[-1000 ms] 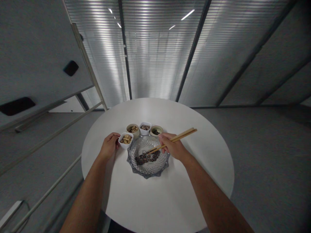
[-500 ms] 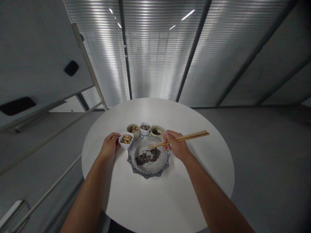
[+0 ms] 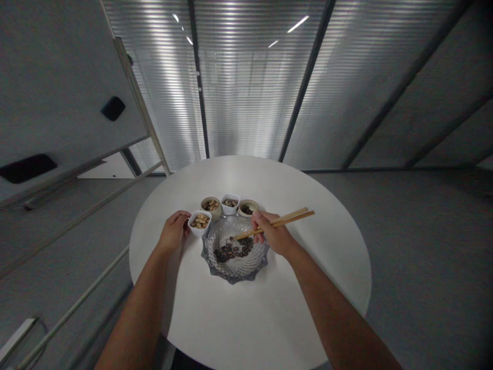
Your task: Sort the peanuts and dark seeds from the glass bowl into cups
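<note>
the dark beans (image 3: 231, 252) lay in a loose cluster toward the near left of the cut-glass dish (image 3: 234, 272), with none visibly set apart, while a white bowl of peanuts (image 3: 198, 233), a beige bowl of nuts (image 3: 208, 207), a small white bowl (image 3: 230, 211) and a pale bowl of dark seeds (image 3: 242, 213) still held food at its far side on the round white table (image 3: 185, 303). the right hand (image 3: 274, 234) had its fingers (image 3: 259, 222) clamped on wooden chopsticks (image 3: 288, 218), their tips over the beans; whether they gripped anything was too small to tell. the left hand (image 3: 174, 231) had its fingers (image 3: 183, 218) together, curled against the white bowl's left side. since the earlier frame, the right hand had shifted left and the chopsticks had angled further toward the beans
</note>
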{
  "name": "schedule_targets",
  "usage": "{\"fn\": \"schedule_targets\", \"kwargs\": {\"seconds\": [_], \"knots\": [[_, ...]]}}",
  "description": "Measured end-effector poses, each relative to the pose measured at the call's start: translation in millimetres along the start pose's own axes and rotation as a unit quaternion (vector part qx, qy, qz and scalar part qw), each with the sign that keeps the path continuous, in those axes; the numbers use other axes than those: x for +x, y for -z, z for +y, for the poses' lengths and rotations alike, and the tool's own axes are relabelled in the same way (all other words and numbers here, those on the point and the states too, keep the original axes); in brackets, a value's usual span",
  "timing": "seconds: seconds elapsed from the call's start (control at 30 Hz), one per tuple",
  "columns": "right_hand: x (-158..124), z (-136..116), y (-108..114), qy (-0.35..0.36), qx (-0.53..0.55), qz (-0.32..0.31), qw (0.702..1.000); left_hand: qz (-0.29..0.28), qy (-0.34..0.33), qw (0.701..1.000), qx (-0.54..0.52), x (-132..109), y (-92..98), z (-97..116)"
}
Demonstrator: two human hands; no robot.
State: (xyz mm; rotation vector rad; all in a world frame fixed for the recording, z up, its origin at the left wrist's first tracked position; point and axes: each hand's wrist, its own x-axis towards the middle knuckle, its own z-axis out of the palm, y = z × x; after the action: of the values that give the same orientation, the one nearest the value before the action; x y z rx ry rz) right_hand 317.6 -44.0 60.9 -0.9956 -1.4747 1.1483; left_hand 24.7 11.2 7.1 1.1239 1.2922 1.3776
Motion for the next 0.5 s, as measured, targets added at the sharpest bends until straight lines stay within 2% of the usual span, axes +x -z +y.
{"fn": "schedule_targets", "kwargs": {"seconds": [0.5], "knots": [[-3.9,7.8,-2.6,0.006,-0.063,-0.032,0.997,0.003,0.002,1.000,-0.006,2.1,0.2,-2.4]]}}
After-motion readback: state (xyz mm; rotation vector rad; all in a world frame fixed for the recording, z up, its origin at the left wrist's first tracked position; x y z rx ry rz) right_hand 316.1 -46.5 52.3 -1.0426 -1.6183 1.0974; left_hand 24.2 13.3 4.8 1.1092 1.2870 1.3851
